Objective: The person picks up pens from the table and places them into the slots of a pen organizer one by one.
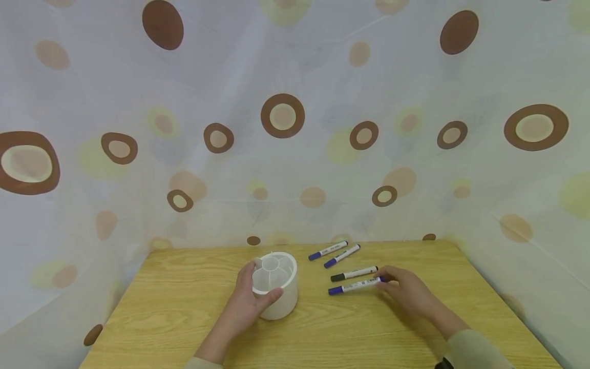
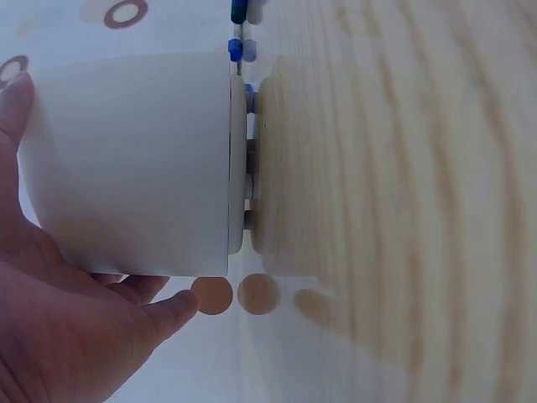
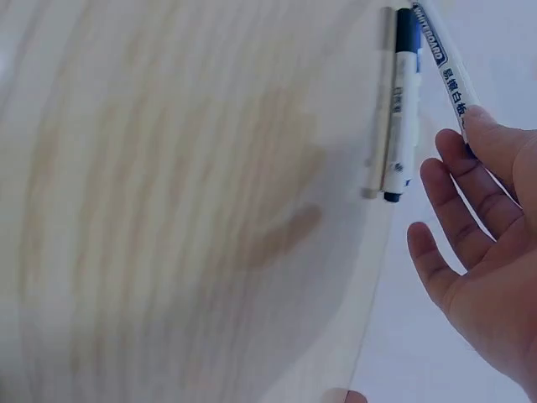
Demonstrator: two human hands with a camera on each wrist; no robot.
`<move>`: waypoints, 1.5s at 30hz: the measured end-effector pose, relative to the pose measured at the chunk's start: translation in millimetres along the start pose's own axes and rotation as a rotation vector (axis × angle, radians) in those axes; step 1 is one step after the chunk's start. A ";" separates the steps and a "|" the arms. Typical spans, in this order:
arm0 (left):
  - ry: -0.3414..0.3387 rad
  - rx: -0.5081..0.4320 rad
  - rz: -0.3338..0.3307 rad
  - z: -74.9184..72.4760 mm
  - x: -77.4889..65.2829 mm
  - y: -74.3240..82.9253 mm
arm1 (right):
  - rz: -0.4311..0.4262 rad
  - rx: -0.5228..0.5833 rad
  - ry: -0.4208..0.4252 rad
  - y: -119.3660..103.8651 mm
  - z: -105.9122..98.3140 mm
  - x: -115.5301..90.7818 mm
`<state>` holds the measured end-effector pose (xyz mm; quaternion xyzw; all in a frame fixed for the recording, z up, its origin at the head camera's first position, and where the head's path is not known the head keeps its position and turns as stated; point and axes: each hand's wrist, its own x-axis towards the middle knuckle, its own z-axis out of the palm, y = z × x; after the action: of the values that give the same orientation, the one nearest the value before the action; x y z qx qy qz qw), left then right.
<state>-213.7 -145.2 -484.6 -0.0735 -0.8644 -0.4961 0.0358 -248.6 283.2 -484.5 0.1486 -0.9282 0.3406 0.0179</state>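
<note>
My left hand (image 1: 246, 302) grips a white round pen holder (image 1: 288, 300), thumb on the near side and fingers round its left. Divided compartments show inside the holder's rim. Seen from the left wrist, the holder's smooth wall (image 2: 134, 159) fills the area beside the fingers, and small feet show under its base. With thumb and fingertips my right hand (image 1: 410, 292) pinches the tail end of a blue-capped whiteboard marker (image 1: 359, 285); printed lettering runs along its white barrel (image 3: 445, 67). A black-capped marker (image 1: 355, 274) lies just behind it on the table.
Two more blue-capped markers, one farther back (image 1: 328, 250) and one slightly nearer (image 1: 342, 256), lie to the right of the holder. The wood-grain table (image 1: 184, 307) ends at a spotted white curtain (image 1: 313, 169) behind and at both sides.
</note>
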 end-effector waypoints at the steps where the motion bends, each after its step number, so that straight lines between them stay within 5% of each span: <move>1: 0.000 -0.002 0.000 -0.1 -0.2 -0.2 | -0.015 0.012 0.001 -2.5 -1.1 0.9; 45: -0.004 0.001 0.007 1.3 4.6 -3.2 | -0.083 0.269 0.243 -121.8 -19.4 47.6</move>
<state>-218.8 -145.2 -487.4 -0.0776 -0.8645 -0.4954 0.0359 -260.3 194.8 -386.9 0.1454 -0.8583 0.4763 0.1237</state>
